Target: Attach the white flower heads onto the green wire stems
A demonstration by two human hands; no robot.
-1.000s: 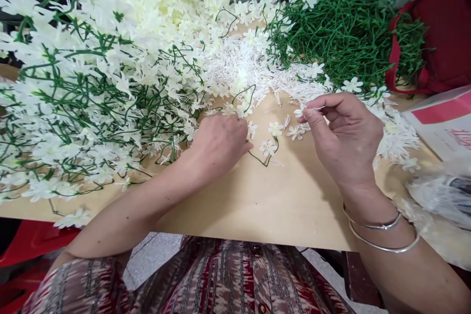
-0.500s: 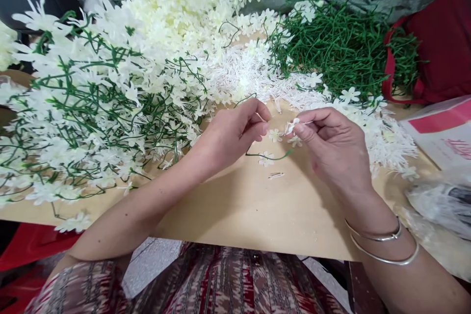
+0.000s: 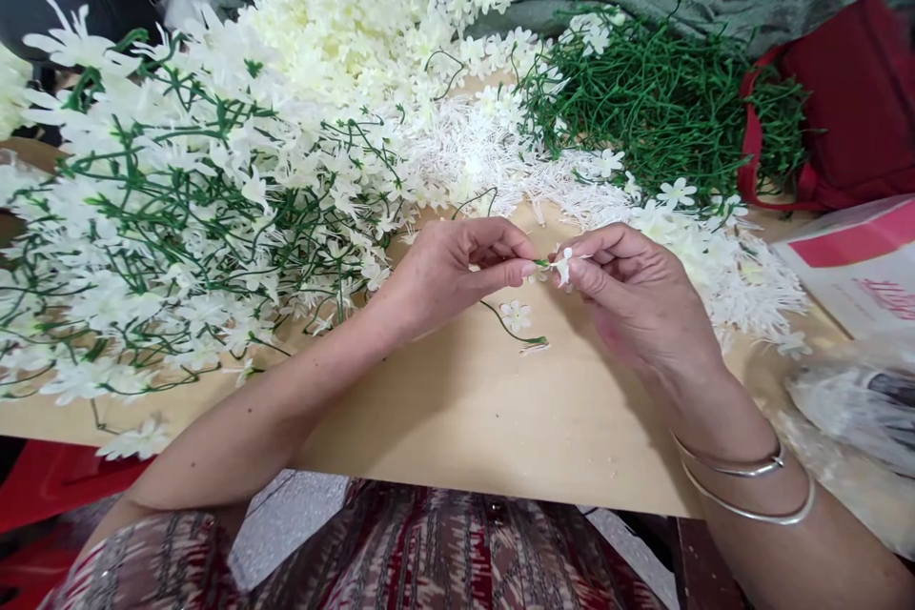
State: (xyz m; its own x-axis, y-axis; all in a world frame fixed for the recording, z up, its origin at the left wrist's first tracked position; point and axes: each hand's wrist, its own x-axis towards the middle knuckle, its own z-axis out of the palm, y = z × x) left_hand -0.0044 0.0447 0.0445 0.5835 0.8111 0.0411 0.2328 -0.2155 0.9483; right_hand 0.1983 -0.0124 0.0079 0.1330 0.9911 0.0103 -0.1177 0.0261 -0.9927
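Closer together than before above the table (image 3: 457, 419), the left hand (image 3: 450, 269) pinches a green stem (image 3: 542, 263), the right hand (image 3: 633, 291) narrowly grips a white flower (image 3: 564, 267).

Your maroon, beige and grey streak-patterned fabric garment (image 3: 429, 558), banded vertically down the front, matching loose sleeve (image 3: 150, 558) on your left arm, two thin silver-coloured metal bangles (image 3: 781, 518) round your right forearm

This looks like a small flower-making workspace: a tabletop (image 3: 457, 419) bears heaped white flowers (image 3: 168, 231) at ten o'clock, loose green stems (image 3: 643, 100) between one and two, white filaments (image 3: 468, 152) at twelve.
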